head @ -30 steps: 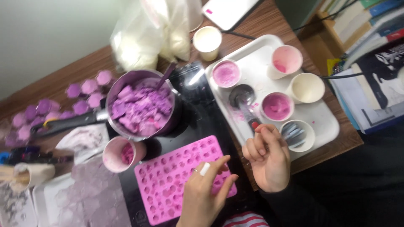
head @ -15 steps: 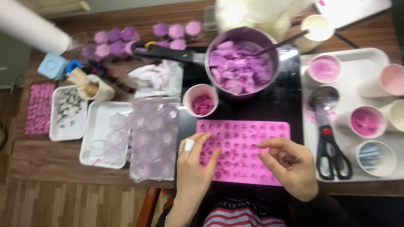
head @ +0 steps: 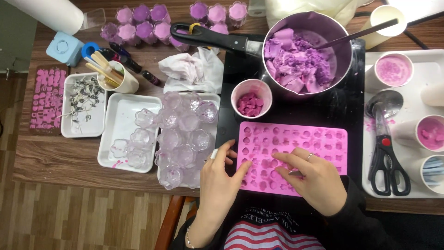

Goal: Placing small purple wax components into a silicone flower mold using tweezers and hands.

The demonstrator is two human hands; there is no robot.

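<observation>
While both hands (head: 222,180) (head: 314,178) press it, pink mould (head: 319,143) nears table edge.

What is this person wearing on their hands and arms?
Both hands are bare, with no gloves. The left hand has a pale ring on one finger and a thin beaded bracelet at the wrist. The right hand wears a slim ring too, and its arm is covered by a dark sleeve down to the wrist.

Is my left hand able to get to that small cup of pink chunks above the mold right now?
Probably yes. The left hand rests on the pink mold, and the cup of pink chunks stands just beyond with nothing between.
</observation>
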